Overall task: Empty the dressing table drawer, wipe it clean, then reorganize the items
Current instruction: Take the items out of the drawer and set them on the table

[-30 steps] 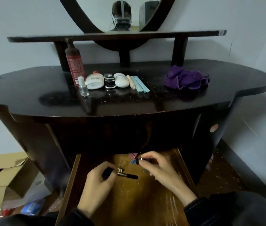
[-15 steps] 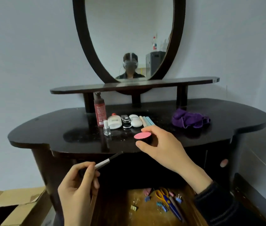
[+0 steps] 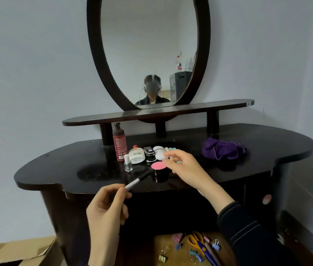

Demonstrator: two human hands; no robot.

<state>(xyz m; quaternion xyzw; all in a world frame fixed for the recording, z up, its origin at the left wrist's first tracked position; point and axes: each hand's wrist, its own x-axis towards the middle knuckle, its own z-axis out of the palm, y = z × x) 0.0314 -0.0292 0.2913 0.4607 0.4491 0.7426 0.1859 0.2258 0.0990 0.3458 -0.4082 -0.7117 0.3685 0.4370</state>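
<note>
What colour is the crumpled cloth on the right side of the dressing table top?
Purple. The cloth shows clearly in the head view, the only one.

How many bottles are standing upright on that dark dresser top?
2. A tall red pump bottle stands under the shelf, a small clear bottle just in front of it. The right hand could hide another.

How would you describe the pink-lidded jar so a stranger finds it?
Look at the dark dressing table below the oval mirror. In front of its row of cosmetics, by the right hand, stands a low black jar, alone in having a flat pink lid.
</note>
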